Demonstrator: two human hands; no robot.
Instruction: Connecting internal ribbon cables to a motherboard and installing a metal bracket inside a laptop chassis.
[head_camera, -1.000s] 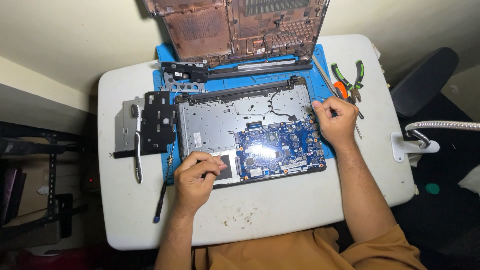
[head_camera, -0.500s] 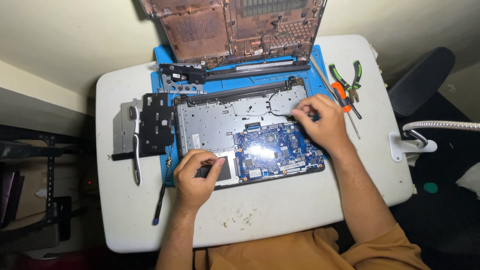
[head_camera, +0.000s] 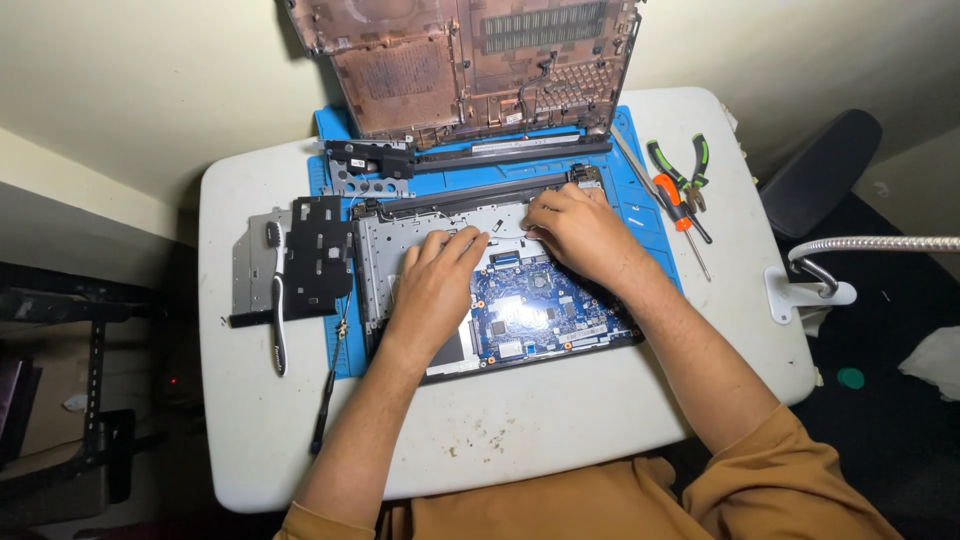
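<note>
Both hands (head_camera: 435, 290) now farther up chassis (head_camera: 420, 235)

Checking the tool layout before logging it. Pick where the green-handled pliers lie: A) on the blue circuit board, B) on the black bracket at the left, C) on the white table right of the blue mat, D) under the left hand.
C: the green-handled pliers lie on the white table just right of the blue mat, beside an orange-handled screwdriver, clear of both hands.

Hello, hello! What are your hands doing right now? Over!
Left hand flat on opened laptop base. Right hand fingertips on metal plate above blue circuit board. Nothing blocking.
</note>
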